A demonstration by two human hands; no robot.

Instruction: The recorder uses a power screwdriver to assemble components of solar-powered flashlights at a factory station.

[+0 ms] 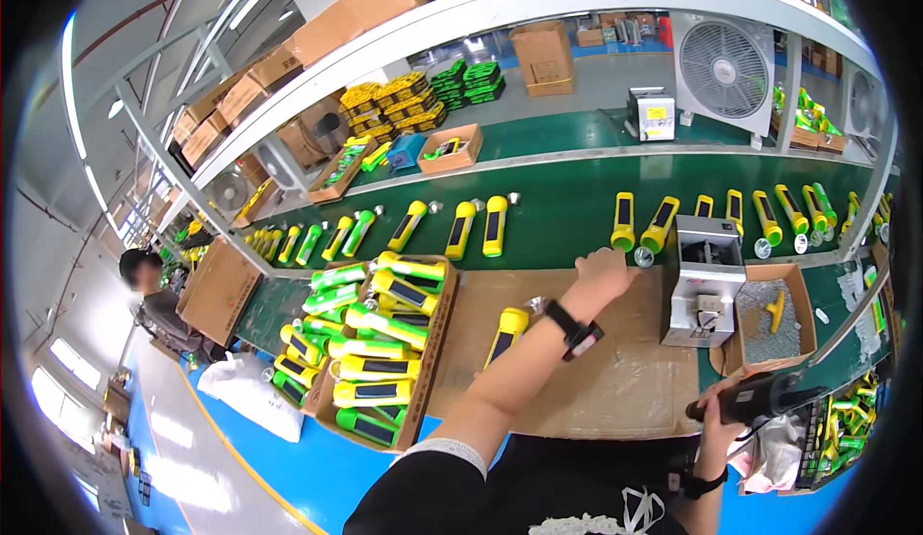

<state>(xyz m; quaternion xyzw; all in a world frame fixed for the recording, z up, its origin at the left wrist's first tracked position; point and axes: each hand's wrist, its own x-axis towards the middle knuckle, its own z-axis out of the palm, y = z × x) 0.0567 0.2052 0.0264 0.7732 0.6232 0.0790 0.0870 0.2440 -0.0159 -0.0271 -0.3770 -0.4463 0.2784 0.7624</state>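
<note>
My left hand [606, 275] is stretched out to the belt's near edge, its fingers curled and their tips mostly hidden. Beside it lie a clear round lens [643, 257] and a yellow-green solar flashlight [623, 220]. Whatever the left fingers hold, if anything, is out of sight. My right hand [716, 422] is wrapped round a black electric screwdriver [755, 398], held low at the right. Under my left forearm, a yellow flashlight [507, 331] with a dark solar panel lies on the cardboard sheet [615, 372], partly covered by the arm.
A carton [430, 381] full of flashlights stands left. Right of the sheet are a grey metal machine [707, 280] and a box of small screws [769, 343] with a yellow piece inside. More flashlights line the green belt [558, 189]. A person [159, 295] sits far left.
</note>
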